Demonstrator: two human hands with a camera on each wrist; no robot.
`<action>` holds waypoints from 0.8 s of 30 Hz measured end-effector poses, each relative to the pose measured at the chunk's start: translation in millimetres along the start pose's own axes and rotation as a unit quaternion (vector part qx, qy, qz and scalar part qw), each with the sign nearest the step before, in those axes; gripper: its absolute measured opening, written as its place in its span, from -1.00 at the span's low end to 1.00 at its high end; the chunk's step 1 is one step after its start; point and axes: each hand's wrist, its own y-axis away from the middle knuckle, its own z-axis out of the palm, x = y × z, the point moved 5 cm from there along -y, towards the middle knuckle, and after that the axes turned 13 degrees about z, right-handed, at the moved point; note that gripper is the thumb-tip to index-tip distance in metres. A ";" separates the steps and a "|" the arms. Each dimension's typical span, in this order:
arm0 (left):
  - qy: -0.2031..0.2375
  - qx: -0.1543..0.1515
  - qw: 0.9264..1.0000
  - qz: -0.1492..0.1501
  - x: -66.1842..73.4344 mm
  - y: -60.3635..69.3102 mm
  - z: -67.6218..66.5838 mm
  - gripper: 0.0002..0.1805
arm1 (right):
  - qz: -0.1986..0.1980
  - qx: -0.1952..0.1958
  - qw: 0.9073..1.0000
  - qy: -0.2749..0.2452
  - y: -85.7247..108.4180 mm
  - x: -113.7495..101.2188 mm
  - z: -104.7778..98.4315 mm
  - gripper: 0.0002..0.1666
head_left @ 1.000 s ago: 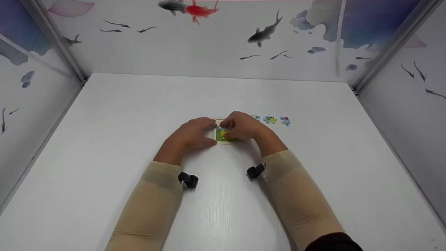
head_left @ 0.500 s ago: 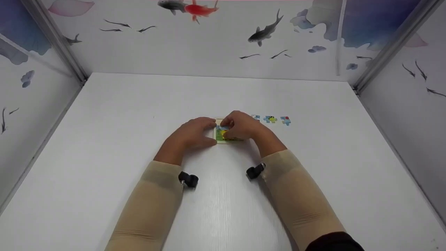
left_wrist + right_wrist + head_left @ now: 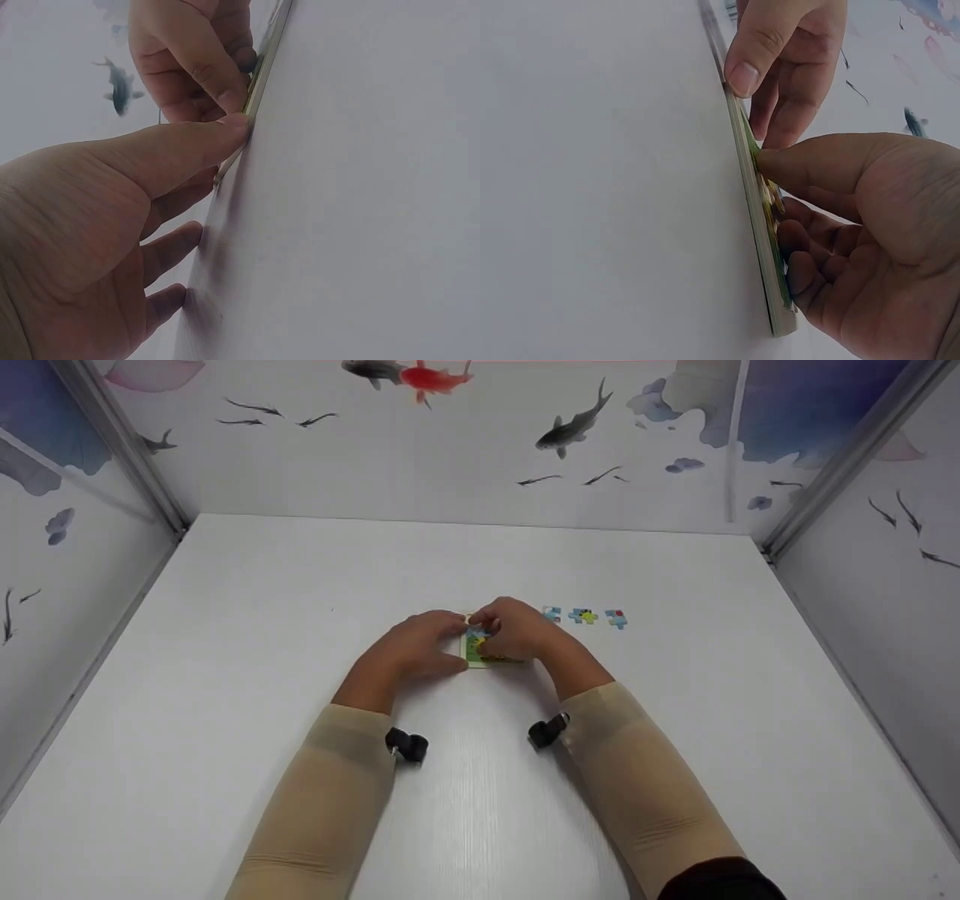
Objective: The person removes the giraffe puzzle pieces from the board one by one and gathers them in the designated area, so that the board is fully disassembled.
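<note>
Piece-fitting appeared underway: left hand [image 3: 420,643] held puzzle board [image 3: 472,655] at left; right hand [image 3: 519,630], narrowed, contents unclear, likely needed to press.

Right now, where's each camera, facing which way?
Head: on the head, facing forward and down at a pale rectangular puzzle tray; left hand, right hand and beige sleeves show.
Left wrist: worn there, facing the tray's near edge; both hands show.
Right wrist: worn there, facing the same edge; both hands show.
Both wrist views share hands and edge.
</note>
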 end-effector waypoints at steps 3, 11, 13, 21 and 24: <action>-0.004 0.000 1.000 0.004 -0.4 -0.8 -0.3 -0.24 | 0.001 -0.001 1.000 -0.001 0.2 -0.6 -0.4 -0.48; -0.012 -0.009 1.000 0.003 -0.2 -2.1 -0.1 -0.25 | 0.004 -0.001 1.000 0.006 -0.7 0.6 -0.9 -0.55; -0.012 -0.008 1.000 0.000 0.1 -2.3 -0.1 -0.25 | 0.005 0.001 1.000 0.007 -0.6 1.2 -1.4 -0.56; -0.007 -0.008 1.000 -0.018 -0.7 -2.5 1.3 -0.24 | 0.017 -0.010 1.000 -0.001 2.1 6.6 -7.1 -0.54; -0.002 -0.007 1.000 -0.024 0.2 -2.6 1.8 -0.24 | 0.019 -0.015 1.000 -0.004 3.2 9.9 -10.8 -0.55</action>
